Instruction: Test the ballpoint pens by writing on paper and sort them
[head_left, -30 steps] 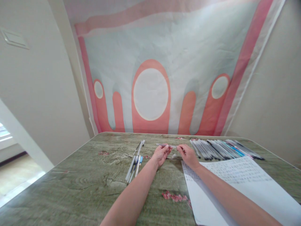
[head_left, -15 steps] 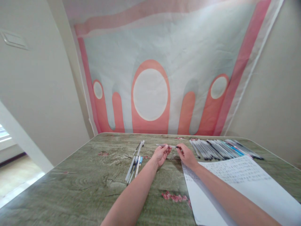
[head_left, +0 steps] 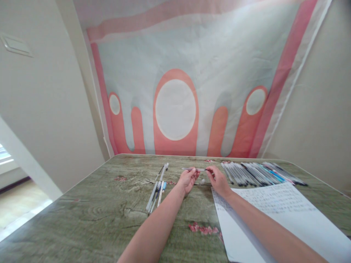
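A slim clear pen (head_left: 201, 169) with a dark end lies level in the air above the far middle of the table. My left hand (head_left: 188, 179) is closed around its middle, thumb on top. The thumb and fingers of my right hand (head_left: 217, 179) pinch the dark end at the right; whether that end is a cap or the tip is too small to tell. On the table between the hands shows a small pale spot that I cannot make out.
To the right lies a long row of pens (head_left: 246, 174), mostly clear with dark ends, some blue. A smaller group of pens (head_left: 152, 196) lies left of my hands. Under my right forearm is a sheet of handwritten paper (head_left: 296, 223). The wood-patterned table (head_left: 90, 215) meets a printed backdrop (head_left: 175, 109).
My right fingers have shifted slightly at the pen's dark end. A pale spot shows on the table between the hands. My left hand and the pen hold almost the same place.
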Demonstrator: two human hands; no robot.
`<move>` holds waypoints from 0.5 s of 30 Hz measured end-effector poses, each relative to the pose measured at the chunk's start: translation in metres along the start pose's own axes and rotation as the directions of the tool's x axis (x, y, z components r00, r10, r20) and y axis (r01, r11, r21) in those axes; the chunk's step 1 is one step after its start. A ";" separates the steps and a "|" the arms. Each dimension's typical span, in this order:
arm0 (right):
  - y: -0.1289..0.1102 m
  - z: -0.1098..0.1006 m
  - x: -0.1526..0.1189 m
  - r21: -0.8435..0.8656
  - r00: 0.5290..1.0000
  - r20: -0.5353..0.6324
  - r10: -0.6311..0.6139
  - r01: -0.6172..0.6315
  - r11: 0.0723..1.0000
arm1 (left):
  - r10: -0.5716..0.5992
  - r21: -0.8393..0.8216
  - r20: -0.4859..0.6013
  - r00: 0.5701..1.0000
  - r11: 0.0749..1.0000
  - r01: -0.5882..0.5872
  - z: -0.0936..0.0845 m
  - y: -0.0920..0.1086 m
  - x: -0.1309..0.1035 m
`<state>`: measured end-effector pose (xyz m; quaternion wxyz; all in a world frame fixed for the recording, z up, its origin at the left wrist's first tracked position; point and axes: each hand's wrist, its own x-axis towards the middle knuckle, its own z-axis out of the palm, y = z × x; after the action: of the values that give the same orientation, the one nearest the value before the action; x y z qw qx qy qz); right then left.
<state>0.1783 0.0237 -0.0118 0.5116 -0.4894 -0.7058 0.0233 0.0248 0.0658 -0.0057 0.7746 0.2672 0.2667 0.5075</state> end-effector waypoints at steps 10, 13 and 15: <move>0.008 -0.002 -0.002 -0.092 0.995 0.054 0.084 -0.078 0.993 | 0.065 0.056 -0.009 0.998 0.996 -0.064 -0.002 -0.003 0.001; 0.008 0.001 -0.001 -0.026 0.995 0.054 0.084 -0.082 0.996 | 0.090 0.028 -0.048 0.995 0.996 -0.089 -0.002 0.000 0.002; 0.010 0.002 -0.001 -0.009 0.995 0.064 0.075 -0.075 0.997 | 0.075 0.030 -0.037 0.997 0.997 -0.073 -0.003 0.001 0.001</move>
<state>0.1831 0.0292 -0.0190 0.4858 -0.5163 -0.7031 0.0556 0.0227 0.0680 -0.0068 0.7461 0.2784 0.2786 0.5369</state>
